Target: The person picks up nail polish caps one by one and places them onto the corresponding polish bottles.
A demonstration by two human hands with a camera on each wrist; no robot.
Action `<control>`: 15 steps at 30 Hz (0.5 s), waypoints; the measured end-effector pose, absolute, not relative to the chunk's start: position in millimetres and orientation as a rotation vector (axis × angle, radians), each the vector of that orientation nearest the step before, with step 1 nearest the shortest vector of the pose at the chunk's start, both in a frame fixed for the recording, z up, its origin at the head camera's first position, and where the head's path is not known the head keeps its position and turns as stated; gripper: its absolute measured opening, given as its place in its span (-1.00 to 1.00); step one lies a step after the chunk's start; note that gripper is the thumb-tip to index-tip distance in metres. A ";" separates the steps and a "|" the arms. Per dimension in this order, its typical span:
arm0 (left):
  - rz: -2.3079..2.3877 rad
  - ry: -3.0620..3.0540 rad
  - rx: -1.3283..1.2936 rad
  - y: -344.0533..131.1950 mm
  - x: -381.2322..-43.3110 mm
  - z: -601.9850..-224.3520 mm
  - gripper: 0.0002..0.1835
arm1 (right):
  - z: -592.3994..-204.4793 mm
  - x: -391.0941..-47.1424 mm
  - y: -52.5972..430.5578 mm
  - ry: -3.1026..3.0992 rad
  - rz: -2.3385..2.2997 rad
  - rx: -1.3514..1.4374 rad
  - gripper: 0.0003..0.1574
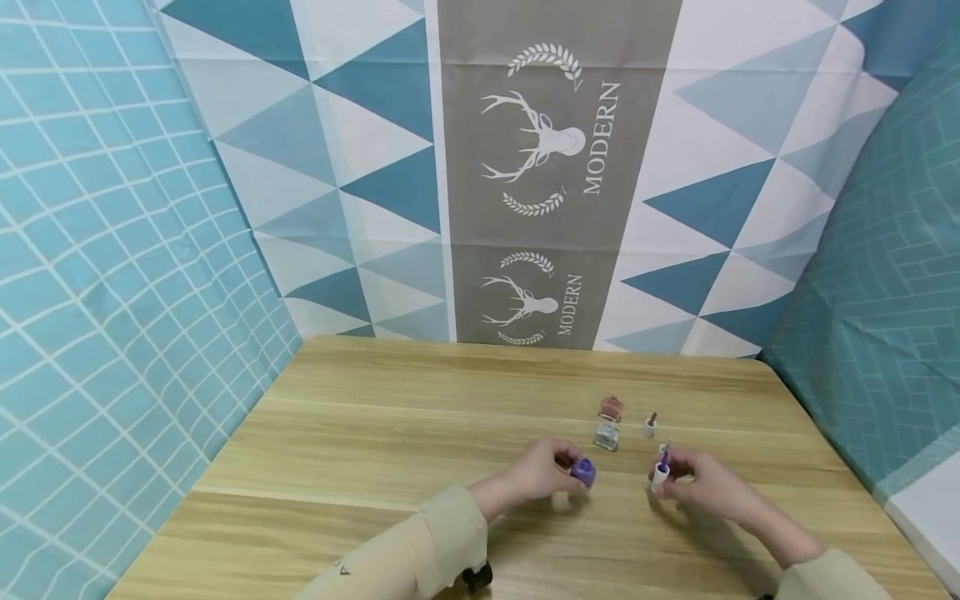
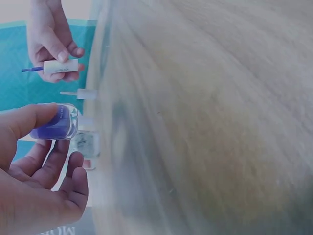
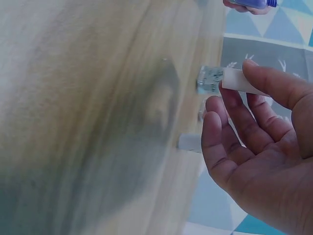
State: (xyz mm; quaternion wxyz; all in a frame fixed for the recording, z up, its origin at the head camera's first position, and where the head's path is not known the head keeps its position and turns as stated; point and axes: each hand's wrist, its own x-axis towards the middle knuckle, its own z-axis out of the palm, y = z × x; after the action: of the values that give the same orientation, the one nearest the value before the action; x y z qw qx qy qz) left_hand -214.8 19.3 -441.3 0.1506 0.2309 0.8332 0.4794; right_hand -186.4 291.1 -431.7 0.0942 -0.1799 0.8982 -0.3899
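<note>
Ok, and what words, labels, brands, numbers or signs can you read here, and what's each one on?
"MODERN": gray panel, upper part, running sideways.
"MODERN": same panel, lower down, smaller, also sideways.
Held cap: print too blurred to read.
Purple bottle: print too small to read.
Left sleeve: small mark, unclear.

A screened-off, booth-like workspace: a pale wood-grain table [image 1: 360,433] stands between turquoise grid-patterned sheeting [image 1: 97,250], a creased blue-white-grey triangle-printed backdrop [image 1: 375,183] and teal brick-patterned sheeting [image 1: 885,333].
</note>
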 end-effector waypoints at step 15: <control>1.355 2.465 0.783 -10.7 -206.2 -419.7 -0.72 | -395.9 -186.7 278.6 2.749 -1.085 -0.485 -0.73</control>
State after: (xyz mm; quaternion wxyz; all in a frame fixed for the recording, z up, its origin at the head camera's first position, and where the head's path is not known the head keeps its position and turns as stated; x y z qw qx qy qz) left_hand -206.2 -10.7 -419.7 0.1107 0.2665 0.8391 0.4612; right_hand -186.7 278.6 -395.9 0.0733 -0.1614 0.9154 -0.3614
